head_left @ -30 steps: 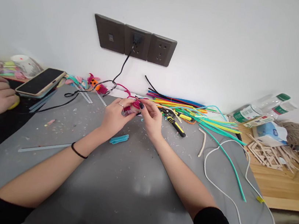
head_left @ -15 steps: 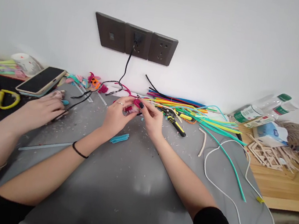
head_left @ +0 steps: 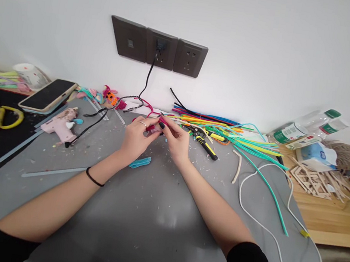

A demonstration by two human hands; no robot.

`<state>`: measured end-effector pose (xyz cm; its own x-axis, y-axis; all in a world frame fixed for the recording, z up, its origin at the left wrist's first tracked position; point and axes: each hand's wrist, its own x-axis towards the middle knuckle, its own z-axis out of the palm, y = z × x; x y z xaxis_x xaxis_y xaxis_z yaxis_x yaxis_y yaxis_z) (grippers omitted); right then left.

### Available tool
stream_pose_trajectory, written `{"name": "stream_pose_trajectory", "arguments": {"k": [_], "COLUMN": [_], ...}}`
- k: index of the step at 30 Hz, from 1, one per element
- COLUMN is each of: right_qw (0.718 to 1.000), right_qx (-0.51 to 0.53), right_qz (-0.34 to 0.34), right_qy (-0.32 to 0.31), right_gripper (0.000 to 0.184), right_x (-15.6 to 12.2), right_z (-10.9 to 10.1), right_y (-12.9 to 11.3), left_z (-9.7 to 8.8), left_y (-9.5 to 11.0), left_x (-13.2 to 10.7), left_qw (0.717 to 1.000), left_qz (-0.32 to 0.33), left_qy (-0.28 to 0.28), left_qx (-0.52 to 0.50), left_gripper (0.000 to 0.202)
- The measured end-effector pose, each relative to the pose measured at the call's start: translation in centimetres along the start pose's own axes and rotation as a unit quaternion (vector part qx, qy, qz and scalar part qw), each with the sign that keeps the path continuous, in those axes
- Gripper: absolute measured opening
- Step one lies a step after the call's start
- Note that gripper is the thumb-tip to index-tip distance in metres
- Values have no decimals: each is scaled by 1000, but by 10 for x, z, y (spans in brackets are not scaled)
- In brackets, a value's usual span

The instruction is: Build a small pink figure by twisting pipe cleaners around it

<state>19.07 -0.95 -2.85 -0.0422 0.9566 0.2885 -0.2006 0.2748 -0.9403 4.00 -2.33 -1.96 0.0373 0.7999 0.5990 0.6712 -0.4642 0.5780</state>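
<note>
Both my hands meet over the far half of the grey table. My left hand [head_left: 138, 136] pinches a dark pink fuzzy piece [head_left: 151, 128], which looks like bent pipe cleaner. Fingers of my right hand [head_left: 175, 139] close on the same piece from the other side, and they hide much of it. A pink pipe cleaner [head_left: 147, 105] sticks up behind my left fingers. Just below my left hand lies a folded blue bundle of pipe cleaner [head_left: 139, 162]. To the right of my right hand rest pliers [head_left: 205, 146] with black and yellow handles.
A pink glue gun [head_left: 61, 126] lies at left, its black cord [head_left: 148, 75] running to the wall socket [head_left: 160, 48]. Nearby are a phone [head_left: 48, 96] and scissors [head_left: 9, 118]. Many coloured pipe cleaners [head_left: 254, 144] and a white cable [head_left: 258, 218] spread right, near plastic bottles [head_left: 295, 130].
Another person's hand has left the glue gun and gone out of view at left, uncovering the gun. My hands stay in place, with slight finger shifts on the pink piece.
</note>
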Motion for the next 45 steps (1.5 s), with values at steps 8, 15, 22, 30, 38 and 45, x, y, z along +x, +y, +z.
{"name": "stream_pose_trajectory", "arguments": {"k": [8, 15, 22, 30, 38, 45], "right_qw": [999, 999, 1000, 975, 905, 878], "right_qx": [-33, -19, 5, -173, -319, -349], "right_qz": [-29, -26, -11, -137, -282, -328], "right_qy": [20, 8, -3, -8, 12, 12], "right_gripper": [33, 30, 29, 10, 7, 10], "right_x": [1, 3, 5, 6, 4, 4], "right_z": [-3, -5, -4, -12, -13, -14], "right_y": [-4, -3, 2, -4, -11, -10], "left_z": [-5, -2, -4, -3, -2, -10], "left_y": [8, 0, -4, 0, 3, 14], "left_x": [3, 7, 9, 10, 10, 9], "left_qw": [998, 958, 933, 927, 945, 974], "left_qz": [-10, -80, -87, -125, -124, -104], "left_qy": [-41, -112, -179, -155, -122, -141], "left_qx": [-39, -253, -301, -319, -276, -144], "left_gripper": [43, 65, 50, 46, 46, 46]}}
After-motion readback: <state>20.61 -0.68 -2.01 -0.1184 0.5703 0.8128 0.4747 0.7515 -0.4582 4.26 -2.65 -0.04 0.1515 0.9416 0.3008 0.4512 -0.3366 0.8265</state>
